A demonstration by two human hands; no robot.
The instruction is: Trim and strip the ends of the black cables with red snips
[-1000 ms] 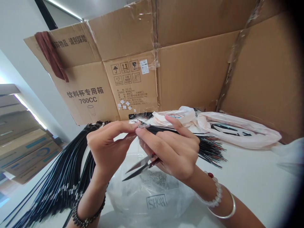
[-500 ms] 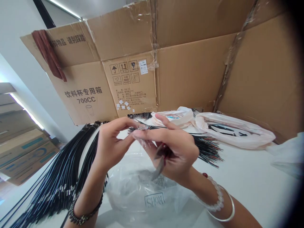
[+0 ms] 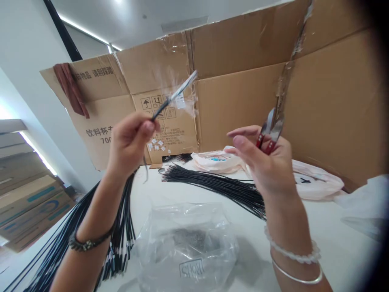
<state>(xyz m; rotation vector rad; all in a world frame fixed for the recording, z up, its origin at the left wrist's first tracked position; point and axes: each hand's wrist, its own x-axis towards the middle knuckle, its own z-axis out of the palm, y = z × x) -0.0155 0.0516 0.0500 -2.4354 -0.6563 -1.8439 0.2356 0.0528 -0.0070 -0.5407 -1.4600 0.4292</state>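
My left hand (image 3: 133, 138), raised at the left, is closed in a pinch on a thin black cable (image 3: 160, 110). The cable's upper end slants up to the right, with a pale, shiny, motion-blurred tip; a thin tail hangs below the hand. My right hand (image 3: 270, 162) is up at the right, thumb and forefinger apart. In its palm rests a pair of small snips (image 3: 271, 132) with red grips and two metal blades pointing up. Below, between the hands, a clear plastic bag (image 3: 191, 263) marked RoHS lies on the white table, small dark contents inside.
Bundles of black cables lie at the left (image 3: 121, 227) and in the middle right (image 3: 212, 188). Pale plastic bags (image 3: 319, 178) sit along the back. A tall cardboard wall (image 3: 237, 101) stands behind the table, a brown cloth (image 3: 70, 91) over its left edge. Boxes (image 3: 36, 202) are stacked far left.
My hands were together over the bag and have moved apart and up, left hand with the cable, right hand with the snips. The camera has tilted up a little.
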